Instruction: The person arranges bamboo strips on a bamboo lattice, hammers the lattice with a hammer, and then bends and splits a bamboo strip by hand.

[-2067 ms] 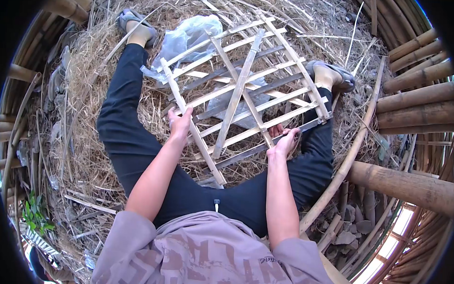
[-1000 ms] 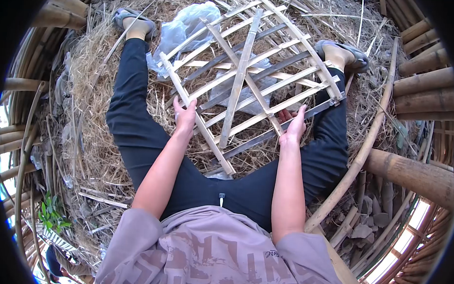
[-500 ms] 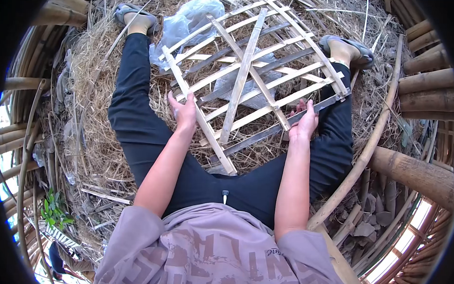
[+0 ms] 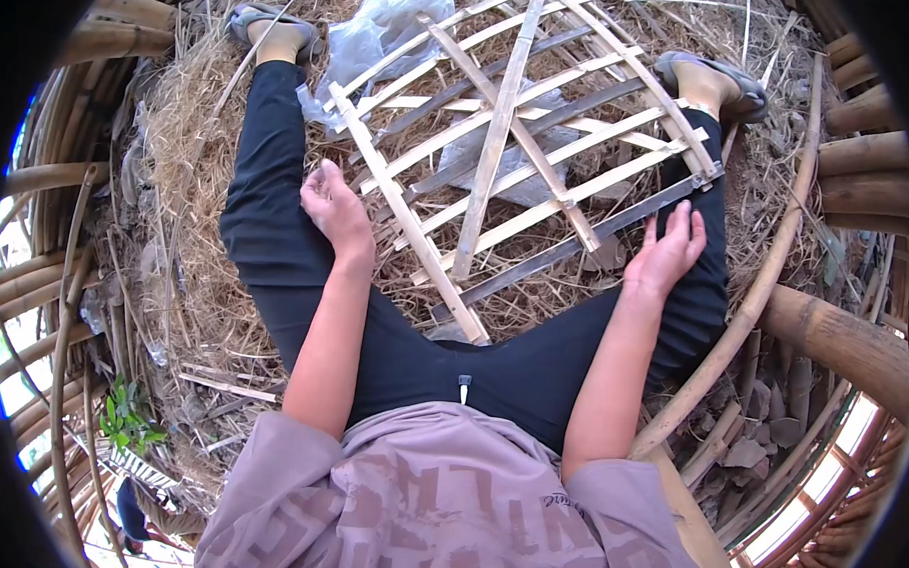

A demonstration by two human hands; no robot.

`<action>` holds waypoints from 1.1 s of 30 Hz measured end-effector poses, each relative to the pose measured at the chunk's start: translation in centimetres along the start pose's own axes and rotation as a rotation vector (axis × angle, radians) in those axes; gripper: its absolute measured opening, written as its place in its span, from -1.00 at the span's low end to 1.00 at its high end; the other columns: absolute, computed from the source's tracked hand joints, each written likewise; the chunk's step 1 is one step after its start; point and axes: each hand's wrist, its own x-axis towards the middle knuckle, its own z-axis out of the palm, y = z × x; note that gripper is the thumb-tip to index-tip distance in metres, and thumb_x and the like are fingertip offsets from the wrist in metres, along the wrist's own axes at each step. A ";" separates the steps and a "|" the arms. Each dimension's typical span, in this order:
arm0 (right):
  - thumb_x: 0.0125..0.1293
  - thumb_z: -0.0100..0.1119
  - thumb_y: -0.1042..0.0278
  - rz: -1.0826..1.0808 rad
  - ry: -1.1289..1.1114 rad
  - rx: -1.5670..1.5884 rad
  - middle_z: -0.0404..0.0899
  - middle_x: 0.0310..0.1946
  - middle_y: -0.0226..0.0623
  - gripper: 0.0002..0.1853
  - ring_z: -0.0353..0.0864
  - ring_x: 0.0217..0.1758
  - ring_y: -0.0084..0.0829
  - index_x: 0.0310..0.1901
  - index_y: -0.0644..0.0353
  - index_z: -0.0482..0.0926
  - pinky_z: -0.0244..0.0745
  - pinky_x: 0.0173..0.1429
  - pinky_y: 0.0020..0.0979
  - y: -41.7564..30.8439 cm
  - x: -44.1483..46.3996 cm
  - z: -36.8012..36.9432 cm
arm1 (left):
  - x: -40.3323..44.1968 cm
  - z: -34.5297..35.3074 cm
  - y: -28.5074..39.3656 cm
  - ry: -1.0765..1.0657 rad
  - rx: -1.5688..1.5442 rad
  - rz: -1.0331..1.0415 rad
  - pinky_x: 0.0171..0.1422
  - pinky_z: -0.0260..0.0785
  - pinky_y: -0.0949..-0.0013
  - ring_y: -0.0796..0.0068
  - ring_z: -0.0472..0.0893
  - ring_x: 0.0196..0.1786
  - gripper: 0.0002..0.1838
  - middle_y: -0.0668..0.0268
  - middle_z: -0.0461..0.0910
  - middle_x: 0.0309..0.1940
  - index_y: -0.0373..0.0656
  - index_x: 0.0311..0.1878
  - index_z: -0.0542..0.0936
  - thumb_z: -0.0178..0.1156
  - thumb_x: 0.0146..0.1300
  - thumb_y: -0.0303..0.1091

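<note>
A lattice panel of crossed, split bamboo slats (image 4: 499,135) lies on the straw between my outstretched legs, its near corner by my lap. My left hand (image 4: 335,208) is off the panel's left edge strip, over my left thigh, its fingers loosely bent and holding nothing. Palm up, my right hand (image 4: 668,249) hovers near the dark slat (image 4: 632,212) on the panel's right side. Its fingers are spread and bare. The panel's far right corner rests at my right lower leg. Under the slats shows a greyish sheet (image 4: 459,152), partly hidden.
A crumpled clear plastic bag (image 4: 388,31) lies beyond the panel's far left side. On my right run a long bamboo pole (image 4: 776,245) and a thick bamboo beam (image 4: 838,342). Stone rubble (image 4: 744,454) sits below the beam. Bamboo walls curve around both sides.
Both hands have let go of the panel and moved outward, the left one to the left and the right one to the right. The panel stays between my legs.
</note>
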 end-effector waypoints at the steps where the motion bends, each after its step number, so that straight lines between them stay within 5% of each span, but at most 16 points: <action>1: 0.38 0.17 0.23 0.002 0.001 -0.001 0.35 0.23 -0.07 -0.47 0.33 0.29 -0.32 0.24 0.19 0.17 0.19 0.37 -0.06 -0.3 0.0 0.0 | 0.9 -0.6 -0.7 -0.046 -0.058 -0.018 -0.04 0.31 0.41 0.48 0.47 -0.20 -0.66 0.24 0.50 -0.23 -0.34 -0.10 0.49 0.16 0.38 -0.18; 4: 0.38 0.17 0.18 0.029 0.004 0.037 0.40 0.18 -0.16 -0.55 0.32 0.31 -0.33 0.16 0.18 0.27 0.17 0.38 -0.07 -1.0 0.0 -0.1 | 2.4 -0.9 -2.7 -0.101 -0.229 0.014 -0.40 0.15 0.61 0.76 0.31 -0.55 -0.70 0.49 0.42 -0.59 -0.18 -0.55 0.50 0.19 0.34 -0.34; 7: 0.38 0.16 0.16 0.040 0.019 0.046 0.41 0.18 -0.21 -0.58 0.29 0.33 -0.37 0.13 0.16 0.30 0.10 0.40 -0.10 -1.1 0.0 0.1 | 1.8 -0.4 -3.8 -0.161 -0.119 0.002 -0.09 0.31 0.45 0.57 0.50 -0.23 -0.56 0.24 0.59 -0.22 -0.19 -0.71 0.30 0.21 0.28 -0.44; 12: 0.39 0.14 0.15 -0.066 0.058 -0.051 0.36 0.25 -0.13 -0.54 0.26 0.36 -0.35 0.17 0.17 0.24 0.04 0.40 -0.14 -1.5 -0.1 0.3 | 1.0 0.2 -3.5 -0.254 0.045 0.099 0.09 0.29 0.35 0.45 0.46 0.04 -0.62 0.17 0.52 0.01 -0.22 -0.64 0.36 0.10 0.34 -0.39; 23: 0.41 0.13 0.21 -0.190 -0.039 -0.066 0.31 0.29 -0.02 -0.57 0.34 0.25 -0.41 0.16 0.22 0.25 0.16 0.28 -0.28 -1.6 -1.0 0.9 | 0.8 0.4 -4.5 -0.335 0.142 0.031 0.08 0.33 0.37 0.40 0.50 -0.07 -0.69 0.14 0.49 -0.04 -0.40 -0.05 0.53 -0.08 0.46 -0.31; 24: 0.39 0.15 0.20 -0.193 -0.035 -0.054 0.43 0.19 -0.21 -0.63 0.34 0.30 -0.45 0.11 0.14 0.30 0.07 0.39 -0.13 -1.4 -1.0 1.0 | 0.6 0.5 -4.2 -0.348 0.159 0.045 0.08 0.33 0.36 0.40 0.50 -0.06 -0.67 0.14 0.48 -0.03 -0.40 -0.01 0.52 -0.09 0.47 -0.31; 30: 0.40 0.15 0.20 -0.266 -0.114 -0.068 0.43 0.20 -0.20 -0.62 0.34 0.27 -0.46 0.12 0.15 0.31 0.13 0.32 -0.24 -0.7 -0.9 1.2 | 0.7 0.6 -4.5 -0.372 0.185 0.125 0.11 0.33 0.33 0.33 0.51 -0.02 -0.67 0.11 0.41 0.06 -0.40 -0.04 0.53 -0.11 0.48 -0.31; 33: 0.41 0.10 0.42 -0.288 -0.108 -0.062 0.38 0.18 0.04 -0.65 0.39 0.22 -0.37 0.12 0.37 0.28 0.26 0.32 -0.42 -1.2 -1.5 1.7 | 0.2 0.6 -4.1 -0.406 0.161 0.057 0.13 0.33 0.33 0.33 0.50 0.01 -0.67 0.12 0.40 0.06 -0.41 -0.06 0.53 -0.11 0.48 -0.32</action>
